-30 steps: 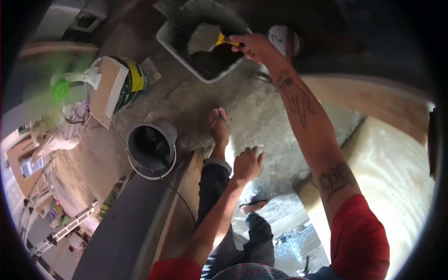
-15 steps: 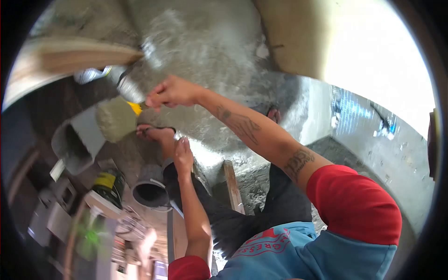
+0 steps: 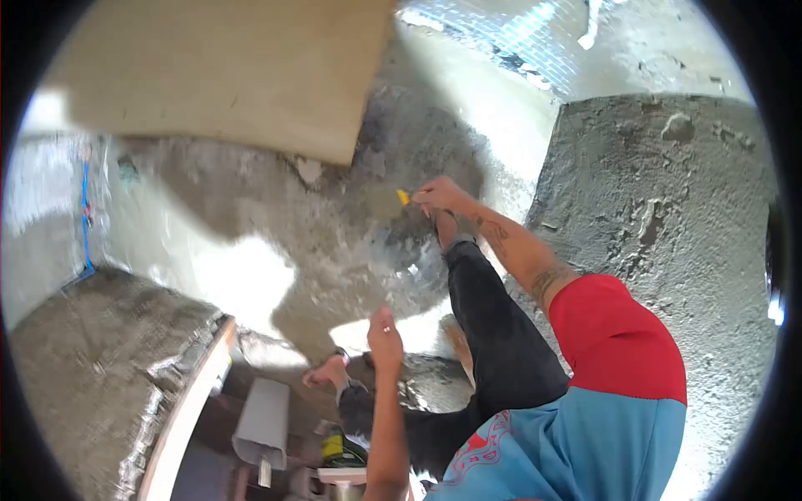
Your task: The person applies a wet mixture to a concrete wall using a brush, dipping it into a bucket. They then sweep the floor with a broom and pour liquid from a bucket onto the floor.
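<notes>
My right hand [image 3: 439, 195] reaches down over the wet grey floor [image 3: 326, 213], its fingers closed on a scraper. A small yellow part [image 3: 403, 197] of that scraper shows at my fingertips, with a flat grey-green blade [image 3: 383, 203] beyond it, hard to tell from the mortar around it. My left hand [image 3: 385, 338], with a ring on one finger, hangs in the air before my left leg. Its fingers are drawn together, and nothing shows in them. My right foot [image 3: 446, 224] is beside my right hand; my left foot [image 3: 326, 371] is at the floor's near edge.
A large tan board [image 3: 225, 75] overhangs the floor at upper left. Rough plastered surfaces [image 3: 643, 192] rise on the right. At lower left are a wooden edge [image 3: 188, 409], a grey box-shaped container [image 3: 261, 422] and a black-and-yellow container [image 3: 338, 451]. Blue piping [image 3: 86, 217] runs up the left wall.
My view has swung round to the right. My right hand has gone from above the container area at left to low over the floor by my right foot, with the scraper.
</notes>
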A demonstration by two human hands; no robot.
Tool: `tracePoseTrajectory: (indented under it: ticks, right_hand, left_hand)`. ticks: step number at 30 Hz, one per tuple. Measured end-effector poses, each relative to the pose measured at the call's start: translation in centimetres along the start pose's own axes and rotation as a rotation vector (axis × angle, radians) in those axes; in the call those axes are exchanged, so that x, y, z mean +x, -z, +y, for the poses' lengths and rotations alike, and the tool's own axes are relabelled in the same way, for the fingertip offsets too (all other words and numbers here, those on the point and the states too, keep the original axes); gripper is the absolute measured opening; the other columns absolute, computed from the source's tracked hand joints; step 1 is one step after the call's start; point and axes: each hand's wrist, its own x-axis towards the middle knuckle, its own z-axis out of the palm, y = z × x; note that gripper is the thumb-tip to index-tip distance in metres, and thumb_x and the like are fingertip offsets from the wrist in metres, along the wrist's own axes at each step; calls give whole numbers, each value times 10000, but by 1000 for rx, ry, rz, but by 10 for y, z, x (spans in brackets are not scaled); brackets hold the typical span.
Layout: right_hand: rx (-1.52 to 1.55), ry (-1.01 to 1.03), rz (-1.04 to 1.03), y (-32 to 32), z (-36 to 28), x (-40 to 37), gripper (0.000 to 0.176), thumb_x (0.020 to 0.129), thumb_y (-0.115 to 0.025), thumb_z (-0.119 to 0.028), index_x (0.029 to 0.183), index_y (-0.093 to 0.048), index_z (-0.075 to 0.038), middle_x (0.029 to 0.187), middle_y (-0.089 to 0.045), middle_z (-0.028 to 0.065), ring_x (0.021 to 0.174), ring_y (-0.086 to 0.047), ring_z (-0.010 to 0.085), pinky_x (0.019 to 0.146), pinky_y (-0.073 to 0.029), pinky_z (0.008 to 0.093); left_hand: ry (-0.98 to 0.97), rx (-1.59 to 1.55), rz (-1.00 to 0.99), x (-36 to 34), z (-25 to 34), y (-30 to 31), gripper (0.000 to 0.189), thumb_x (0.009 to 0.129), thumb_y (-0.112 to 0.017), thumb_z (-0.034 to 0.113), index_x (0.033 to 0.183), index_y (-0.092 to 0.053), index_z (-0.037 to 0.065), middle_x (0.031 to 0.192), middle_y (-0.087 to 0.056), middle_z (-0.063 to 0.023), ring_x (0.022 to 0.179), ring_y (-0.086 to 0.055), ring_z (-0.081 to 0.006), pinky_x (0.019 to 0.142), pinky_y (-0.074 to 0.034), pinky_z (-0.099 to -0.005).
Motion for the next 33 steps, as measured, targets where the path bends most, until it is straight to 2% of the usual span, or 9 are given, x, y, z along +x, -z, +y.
tracePoseTrajectory:
  ticks: [3, 5, 11, 13, 16, 22, 27, 29, 33]
  right_hand:
    - [-233, 181, 330, 60, 36, 16, 316, 737, -694, -348, 778, -709, -34, 669, -662, 61, 536, -604, 123, 532, -474, 267]
    - [-22, -26, 387, 85, 41, 34, 333, 726, -681, -367, 783, -710, -40, 670, -661, 96, 512, -602, 148, 558, -486, 281]
    - [-84, -18, 545, 92, 2, 145, 367, 771, -592, -410, 836, -713, -70, 631, -641, 90, 602, -635, 207, 607, -495, 332]
    - [-140, 51, 519, 74, -23, 191, 369, 777, -582, -415, 830, -710, -73, 673, -648, 106, 640, -636, 244, 609, -495, 353]
    - [-335, 325, 606, 33, -36, 303, 418, 728, -633, -468, 854, -699, -75, 775, -669, 107, 717, -644, 290, 665, -498, 387]
    - [-630, 166, 477, -14, -24, 404, 378, 781, -603, -431, 867, -687, -73, 830, -655, 119, 770, -631, 312, 702, -491, 393]
    - [-268, -377, 466, 125, 63, 273, 375, 836, -557, -374, 899, -675, -24, 802, -665, 128, 722, -644, 270, 624, -492, 395]
    - [-476, -354, 812, 160, 93, 223, 314, 768, -634, -302, 854, -657, -1, 843, -651, 184, 802, -646, 323, 660, -507, 449]
    - [-679, -213, 866, 171, 81, 213, 193, 800, -566, -186, 830, -644, -12, 834, -649, 160, 782, -643, 322, 642, -507, 441]
  left_hand:
    - [-382, 61, -94, 16, 82, -67, 293, 906, -499, 226, 1093, -570, 13, 1054, -577, -165, 996, -545, -302, 870, -411, -380]
    - [-550, 172, -15, 18, 136, -107, 350, 890, -525, 254, 1112, -549, -15, 1078, -540, -225, 1007, -501, -400, 879, -377, -458]
    - [-368, 642, -5, 20, 148, -175, 547, 872, -509, 411, 1279, -424, 56, 1352, -312, -242, 1238, -305, -414, 931, -255, -619]
    - [-231, 523, -1, 30, 152, -176, 537, 881, -502, 394, 1277, -429, 39, 1363, -282, -263, 1255, -273, -433, 1018, -215, -509]
    - [-162, 464, -109, 40, 156, -176, 584, 841, -540, 398, 1301, -405, 63, 1416, -212, -234, 1318, -189, -422, 1008, -191, -611]
    - [-97, 343, -238, 56, 155, -190, 624, 790, -593, 328, 1324, -383, 83, 1466, -144, -193, 1342, -137, -427, 1020, -178, -615]
    - [-83, 448, -233, 63, 185, -182, 460, 877, -529, 334, 1267, -468, 96, 1426, -243, -207, 1299, -234, -433, 1012, -220, -568]
    - [-90, 468, -228, 64, 180, -181, 473, 875, -534, 357, 1266, -471, 97, 1419, -255, -217, 1295, -251, -427, 1015, -221, -561]
    - [-54, 472, -208, 70, 178, -174, 478, 866, -540, 383, 1265, -478, 128, 1436, -243, -191, 1305, -242, -422, 1013, -205, -594]
